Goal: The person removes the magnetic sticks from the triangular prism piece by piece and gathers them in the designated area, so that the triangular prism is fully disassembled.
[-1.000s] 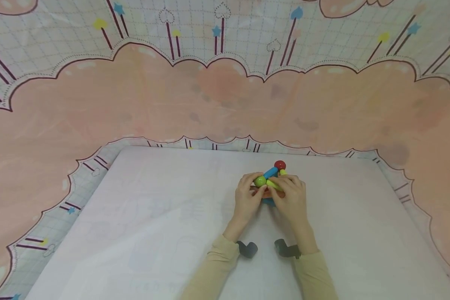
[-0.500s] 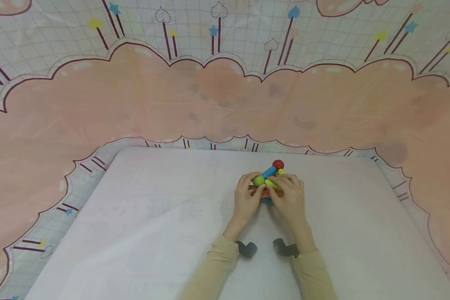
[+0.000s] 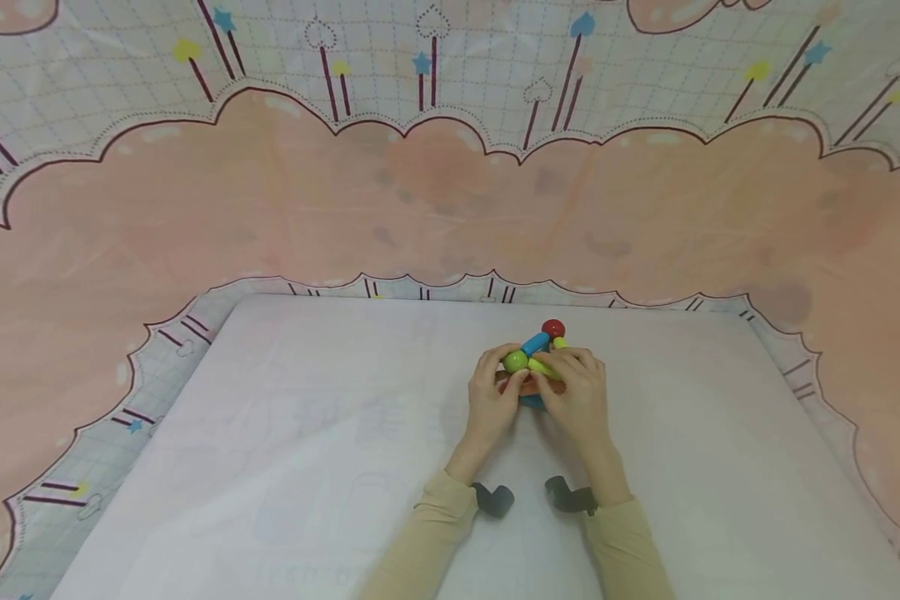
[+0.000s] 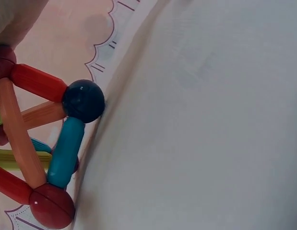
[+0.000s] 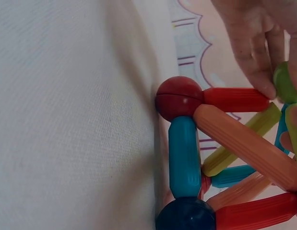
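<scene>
A frame of magnetic sticks and balls (image 3: pixel 534 343) stands on the white table between both hands. My left hand (image 3: pixel 492 392) pinches its green ball (image 3: pixel 515 361) between thumb and fingers; the right wrist view shows the green ball (image 5: pixel 286 84) in that grip. My right hand (image 3: pixel 579 392) pinches a yellow-green stick (image 3: pixel 543 368) that meets the green ball. A red ball (image 3: pixel 553 329) tops the far side, joined by a blue stick (image 3: pixel 535 343). Lower down, a dark blue ball (image 4: pixel 84 101) and a dark red ball (image 4: pixel 52 206) hold a teal stick (image 4: pixel 66 152). The fingers hide part of the frame.
The white tabletop (image 3: pixel 330 450) spreads around the hands. Behind it hangs a peach patterned cloth (image 3: pixel 450 208). Dark wrist-worn pieces, one at the left wrist (image 3: pixel 495 499) and one at the right (image 3: pixel 570 495), jut inward over the table.
The head view has drifted slightly, shifting everything a little left in it. Both hands keep the same grip on the frame.
</scene>
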Demonstrator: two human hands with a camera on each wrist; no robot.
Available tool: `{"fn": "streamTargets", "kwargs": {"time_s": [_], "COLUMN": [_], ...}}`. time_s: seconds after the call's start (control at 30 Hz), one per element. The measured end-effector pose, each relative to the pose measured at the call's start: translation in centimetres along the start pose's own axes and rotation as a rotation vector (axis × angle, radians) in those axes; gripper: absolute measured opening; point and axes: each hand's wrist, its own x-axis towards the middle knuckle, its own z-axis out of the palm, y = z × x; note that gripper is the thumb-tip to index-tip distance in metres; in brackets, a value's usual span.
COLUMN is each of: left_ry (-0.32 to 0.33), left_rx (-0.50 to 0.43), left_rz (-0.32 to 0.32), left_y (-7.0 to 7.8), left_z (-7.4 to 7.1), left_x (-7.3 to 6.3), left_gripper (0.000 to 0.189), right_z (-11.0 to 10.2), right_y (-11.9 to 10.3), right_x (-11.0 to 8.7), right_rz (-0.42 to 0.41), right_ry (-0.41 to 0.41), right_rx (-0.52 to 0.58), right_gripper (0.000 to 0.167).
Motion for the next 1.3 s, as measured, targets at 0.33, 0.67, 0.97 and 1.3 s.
{"fn": "streamTargets", "kwargs": {"time_s": [0.33,0.67,0.97,1.3], "left_ry": [-0.010,0.051,0.028,-0.035], "left_rx": [-0.035,-0.015,-0.021,-0.115], "left_rz": [-0.051,-0.083,-0.137,-0.213], "left_y": [3.0,2.8,2.6,2.5], "left_z": [-1.4,-2.6,-4.0,-4.9], "left_x": [0.4,0.8,1.5,1.8], "left_gripper": [0.033,0.039,0.039,0.038], "right_z": [-0.2,-1.0,-1.6,-2.1], "right_y": [-0.4,-0.1,0.6,1.0], "right_x": [0.1,0.1,0.1,-0.2], "right_rz": [0.046,0.069,0.088,0.114], "right_ry": [-0.045,-0.152,-0.198,-0.185], "right_rx": [0.007,0.084,0.164,0.164], "right_gripper": [0.026,0.032,0.035,0.031]}}
